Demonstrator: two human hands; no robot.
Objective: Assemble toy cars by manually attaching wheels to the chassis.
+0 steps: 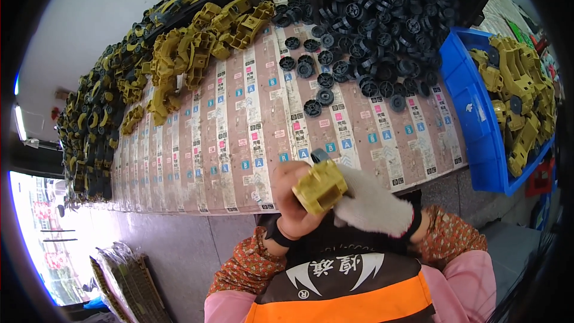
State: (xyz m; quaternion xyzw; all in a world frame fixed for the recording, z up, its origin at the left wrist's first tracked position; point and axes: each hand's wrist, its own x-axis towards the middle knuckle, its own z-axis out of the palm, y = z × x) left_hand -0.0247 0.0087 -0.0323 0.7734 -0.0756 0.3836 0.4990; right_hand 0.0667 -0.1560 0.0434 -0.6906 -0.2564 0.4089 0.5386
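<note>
A yellow plastic toy vehicle body (323, 188) is held in front of my chest, just past the table's near edge. My left hand (291, 197), bare with a dark band at the wrist, is closed round its left side. My right hand (373, 202), in a whitish knit glove, grips the body from the right; its fingertips are partly hidden. A dark wheel (320, 156) shows at the far end of the body, between the two hands. I cannot tell whether it is fitted on or only held against it.
A heap of dark wheels (382, 36) spills across the patterned table (239, 161). At the right stands a blue bin (478, 125) of yellow bodies. More yellow bodies (185, 54) lie at the far left, beside piled vehicles with wheels (95, 113). Flattened cardboard (128, 281) leans below left.
</note>
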